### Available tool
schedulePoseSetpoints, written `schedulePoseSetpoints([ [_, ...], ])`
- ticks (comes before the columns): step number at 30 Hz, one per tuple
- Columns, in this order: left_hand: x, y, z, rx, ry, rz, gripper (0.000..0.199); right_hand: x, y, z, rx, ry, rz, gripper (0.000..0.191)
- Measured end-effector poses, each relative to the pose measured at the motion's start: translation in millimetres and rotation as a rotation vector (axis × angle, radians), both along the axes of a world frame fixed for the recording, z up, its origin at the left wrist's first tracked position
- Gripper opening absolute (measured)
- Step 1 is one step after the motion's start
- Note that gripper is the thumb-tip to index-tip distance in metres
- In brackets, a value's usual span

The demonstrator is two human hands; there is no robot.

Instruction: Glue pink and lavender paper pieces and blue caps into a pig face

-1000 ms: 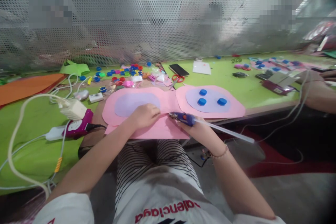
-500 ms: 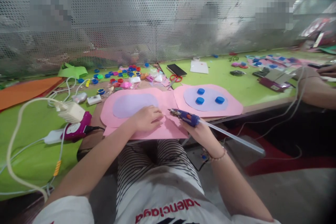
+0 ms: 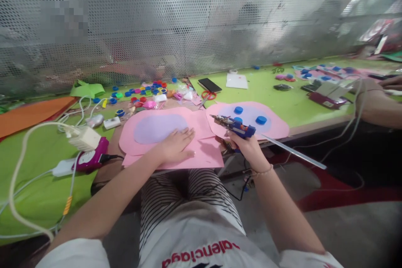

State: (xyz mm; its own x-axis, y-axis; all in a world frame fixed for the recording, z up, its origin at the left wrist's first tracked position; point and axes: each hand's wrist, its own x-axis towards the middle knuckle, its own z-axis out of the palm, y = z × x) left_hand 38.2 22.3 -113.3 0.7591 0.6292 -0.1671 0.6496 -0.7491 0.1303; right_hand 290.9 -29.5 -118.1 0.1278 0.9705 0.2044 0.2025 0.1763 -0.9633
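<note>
My left hand [image 3: 177, 145] lies flat with fingers stretched out on pink paper [image 3: 201, 155], beside a lilac oval [image 3: 160, 128] on a pink cut-out. My right hand [image 3: 246, 144] is wrapped round the handle of a blue glue gun [image 3: 238, 127], raised over the right-hand pink cut-out [image 3: 281, 127]. A clear glue stick [image 3: 297, 152] sticks out of the gun's back, and its nozzle points left. On the right cut-out's lilac oval sit blue bottle caps [image 3: 261, 120]; the gun partly covers one of them.
Loose coloured caps [image 3: 146, 91] and small packets are strewn at the back. Red-handled scissors [image 3: 208, 95] lie near a dark phone [image 3: 210, 85] and a white square [image 3: 237, 81]. A purple power strip [image 3: 94, 157] with cords is at left. Another person's arm [image 3: 377, 104] rests at right.
My right hand has lifted the glue gun up and to the right, away from the middle of the pink paper. My left hand has flattened and its fingers have spread.
</note>
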Motion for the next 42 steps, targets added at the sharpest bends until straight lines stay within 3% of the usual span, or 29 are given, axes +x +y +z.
schedulePoseSetpoints([
  [9, 1.3, -0.2, 1.9, 0.038, 0.033, -0.006, 0.077, 7.3, 17.4, -14.1, -0.076, 0.375, -0.007, 0.027],
  [18, 8.4, -4.1, 1.8, 0.096, -0.076, 0.011, 0.058, 5.1, 16.5, -10.6, -0.113, 0.3, -0.044, 0.031],
  [33, 9.5, -0.4, -3.8, 0.055, -0.064, -0.009, 0.063, 5.7, 15.6, -11.3, -0.109, 0.264, -0.056, 0.033],
  [42, 5.9, 3.0, -7.2, 0.091, -0.077, 0.068, 0.071, 6.9, 14.4, -12.4, -0.1, 0.244, -0.05, 0.033],
])
